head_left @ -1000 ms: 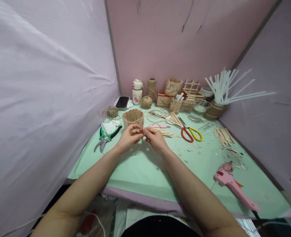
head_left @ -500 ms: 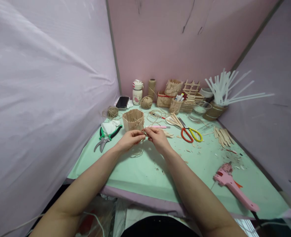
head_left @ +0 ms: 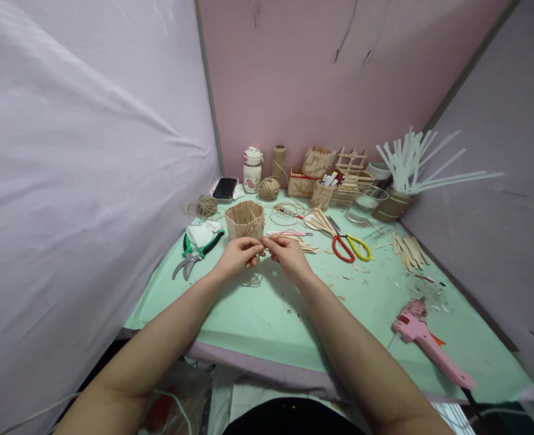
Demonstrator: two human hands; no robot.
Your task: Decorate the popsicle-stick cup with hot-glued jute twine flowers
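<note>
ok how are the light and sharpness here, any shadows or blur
Head view: left fabric wall bright, right fabric wall dimmer; soft shadows on the green tabletop around the left hand and right hand; same view: no obvious blur, but the thin cord they hold is hard to trace.

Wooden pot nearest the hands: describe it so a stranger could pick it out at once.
On the green table, find the left hand and right hand, fingertips close together near the middle. Just beyond the left one stands the pot, open-topped, with walls of upright wooden slats. Unlike the pen pot and wooden box at the back, it stands apart, close to the hands.
</note>
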